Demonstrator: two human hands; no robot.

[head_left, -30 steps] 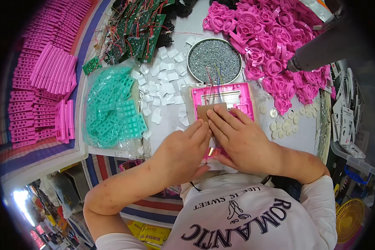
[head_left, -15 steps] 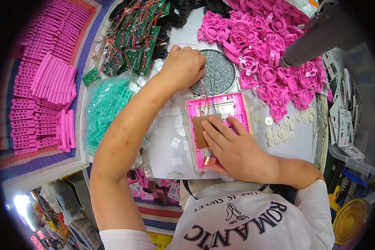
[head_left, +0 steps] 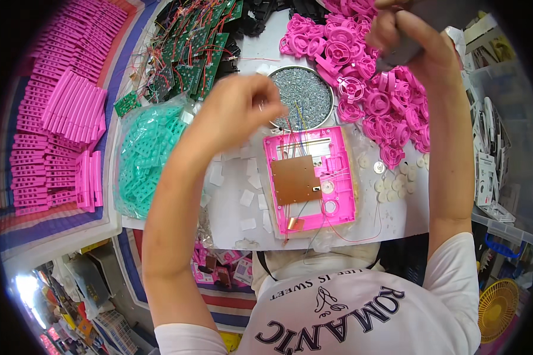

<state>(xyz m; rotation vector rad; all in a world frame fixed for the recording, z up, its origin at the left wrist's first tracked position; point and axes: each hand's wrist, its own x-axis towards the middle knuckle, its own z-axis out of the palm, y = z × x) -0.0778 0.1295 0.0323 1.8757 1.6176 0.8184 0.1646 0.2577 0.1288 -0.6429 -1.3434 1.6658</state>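
A pink plastic housing [head_left: 339, 177] lies flat on the white table, with a brown circuit board [head_left: 295, 179] and thin coloured wires in it. My left hand [head_left: 237, 112] hovers just left of a round dish of small screws [head_left: 302, 94], fingertips pinched together; it is blurred, and anything between them is too small to see. My right hand [head_left: 408, 41] is raised at the top right and grips a grey power screwdriver [head_left: 423, 26] that hangs over the pile of pink wheels. Neither hand touches the housing.
Pink wheel-shaped parts [head_left: 373, 97] are heaped at the back right. Green circuit boards with wires [head_left: 186, 53] lie at the back left, above a bag of teal plastic parts [head_left: 148, 154]. Rows of pink strips [head_left: 59, 118] fill the left tray. Small white pads [head_left: 249, 198] and white discs [head_left: 391, 183] lie around the housing.
Both hands left the housing. My left hand went to the screw dish and lifted back with pinched fingers. My right hand rose to the top right and took the grey screwdriver.
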